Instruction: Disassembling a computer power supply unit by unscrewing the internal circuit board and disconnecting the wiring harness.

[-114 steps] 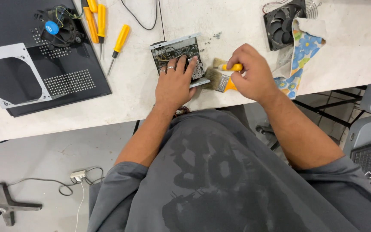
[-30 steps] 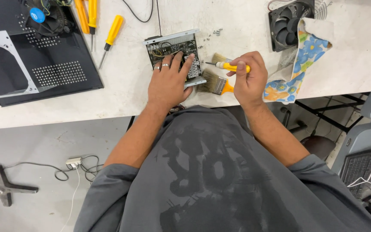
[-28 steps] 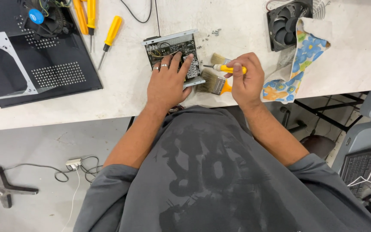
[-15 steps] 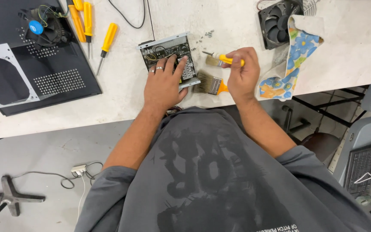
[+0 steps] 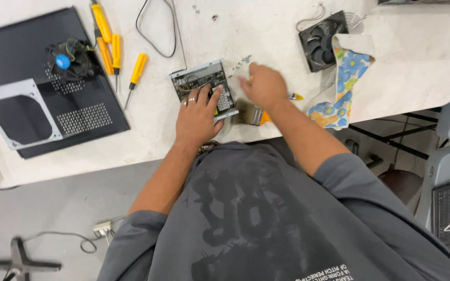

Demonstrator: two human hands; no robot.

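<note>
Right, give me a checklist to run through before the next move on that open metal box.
1. Left hand steadying the open metal box: ok, palm rests on it.
2. Box fully on the table: ok.
3. Right hand gripping the yellow-handled tool: cannot tell, motion blur.
4. Brush within reach: ok, lies beside the box.
5. Spare screwdrivers apart from the box: ok.
6. Tool tip position: cannot tell, hidden.

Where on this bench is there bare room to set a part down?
Bare patches: the white table right of the floral cloth, and the strip between the yellow screwdrivers and the open metal unit. Crowded around both hands and the black fan.
</note>
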